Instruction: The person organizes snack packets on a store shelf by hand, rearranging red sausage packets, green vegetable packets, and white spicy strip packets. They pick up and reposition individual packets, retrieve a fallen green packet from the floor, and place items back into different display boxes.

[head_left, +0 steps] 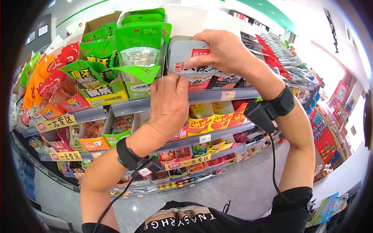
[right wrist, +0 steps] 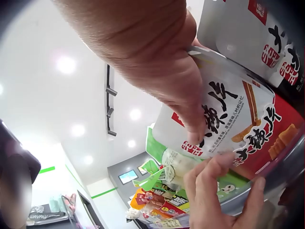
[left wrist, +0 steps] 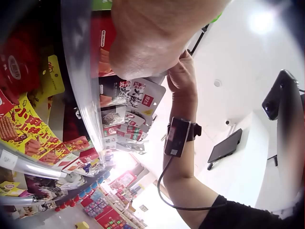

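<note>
My right hand (head_left: 225, 52) grips the upper edge of a grey-and-white snack packet (head_left: 179, 52) with dark brush lettering, its thumb pressed on the front. The packet stands upright in a red display box (right wrist: 262, 160) on the top shelf, with matching packets (right wrist: 238, 36) beside it. Below, my left hand (head_left: 169, 103) is at the shelf front, back of the hand up. In the right wrist view its fingertips (right wrist: 224, 162) touch the packet's lower corner by the box, while the thumb stands apart at the box front.
Left of the hands, green snack bags (head_left: 140, 42) stand in a box, with yellow-green bags (head_left: 95, 54) farther left. Rows of red and silver packets (head_left: 285, 54) line the right side. Lower shelves hold more boxed snacks, including yellow packets (head_left: 217, 122). A clear price-strip edge (head_left: 217, 95) runs along the shelf.
</note>
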The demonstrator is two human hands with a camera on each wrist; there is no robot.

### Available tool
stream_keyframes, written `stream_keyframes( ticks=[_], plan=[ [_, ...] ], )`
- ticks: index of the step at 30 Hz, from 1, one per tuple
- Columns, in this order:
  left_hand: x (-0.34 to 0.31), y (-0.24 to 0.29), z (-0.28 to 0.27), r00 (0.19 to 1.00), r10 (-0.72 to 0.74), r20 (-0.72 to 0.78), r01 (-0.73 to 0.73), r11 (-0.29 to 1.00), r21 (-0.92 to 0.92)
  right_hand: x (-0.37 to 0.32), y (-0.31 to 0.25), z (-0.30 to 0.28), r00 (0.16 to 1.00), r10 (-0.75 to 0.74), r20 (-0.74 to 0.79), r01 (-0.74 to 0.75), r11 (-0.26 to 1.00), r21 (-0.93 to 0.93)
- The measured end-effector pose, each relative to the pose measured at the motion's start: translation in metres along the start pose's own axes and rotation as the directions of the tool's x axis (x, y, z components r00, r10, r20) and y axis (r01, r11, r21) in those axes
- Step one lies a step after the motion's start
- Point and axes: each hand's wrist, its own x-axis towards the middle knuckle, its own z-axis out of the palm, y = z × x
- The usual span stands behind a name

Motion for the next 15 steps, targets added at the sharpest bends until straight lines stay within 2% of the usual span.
stream_keyframes(
  ticks=[2,5,8,15],
  plan=[
    [0.001,0.0,0.001,1.0,-0.008,0.0,0.008,1.0,0.019,-0.002,-0.005,0.005,0.997,0.018,-0.079,-0.025,0.996,-0.089],
    [0.002,0.003,0.002,1.0,-0.029,-0.007,0.029,0.999,0.032,-0.002,-0.002,0.012,0.965,-0.093,-0.246,0.073,0.993,-0.088],
    [0.003,0.003,0.001,0.999,-0.043,0.003,0.043,0.998,0.045,0.005,0.004,0.016,0.955,-0.129,-0.268,0.115,0.991,-0.068],
    [0.011,0.001,-0.003,1.0,0.025,0.014,-0.026,0.996,0.083,0.044,0.02,0.004,0.988,-0.022,-0.153,0.012,0.998,-0.062]
  ],
)
